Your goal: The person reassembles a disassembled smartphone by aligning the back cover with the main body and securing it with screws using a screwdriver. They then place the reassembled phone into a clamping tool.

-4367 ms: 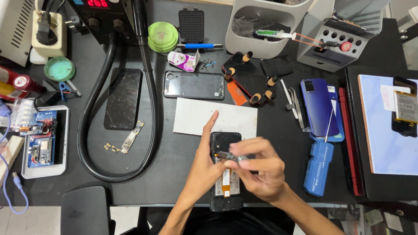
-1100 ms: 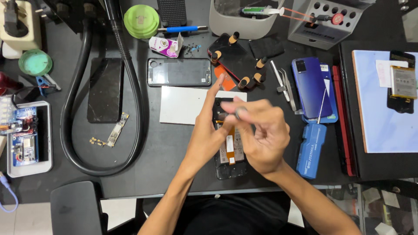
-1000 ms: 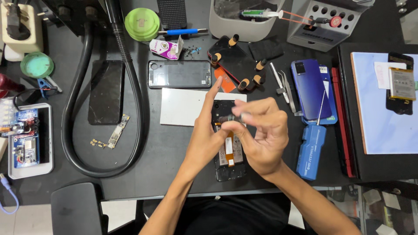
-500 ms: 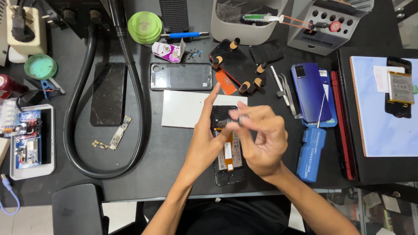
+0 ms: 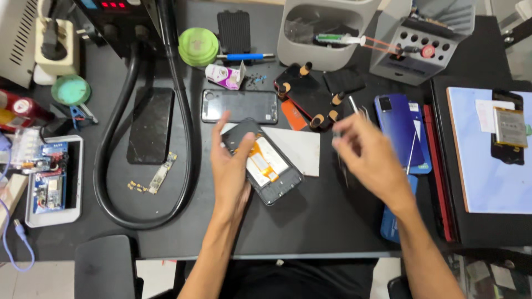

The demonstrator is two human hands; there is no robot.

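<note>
Left hand [image 5: 230, 171] grips opened phone [image 5: 265, 162] at its left edge, long axis tilted diagonally on white sheet [image 5: 299, 149]; right hand [image 5: 368, 158] (blurred, fingers loosely curled, apparently empty) off right, apart.

- I see a black worktable [image 5: 310, 227] carrying everything.
- I take the white sheet [image 5: 299, 152] near its middle as my landmark.
- An opened phone [image 5: 266, 163], insides up, lies tilted on the sheet's left end.
- Just beyond the sheet lies a dark phone [image 5: 239, 106], lengthwise.
- Well left of the sheet, a black hose [image 5: 111, 182] loops around a cracked dark panel [image 5: 151, 125] and a small circuit strip [image 5: 162, 177].
- Far left of the sheet sits a white tray [image 5: 72, 182] of circuit boards.
- Right of the sheet lies a blue phone [image 5: 396, 130].
- Farther right sits a pale blue mat [image 5: 487, 177].
- Beyond the sheet, to the left, stands a green round tin [image 5: 199, 46].
</note>
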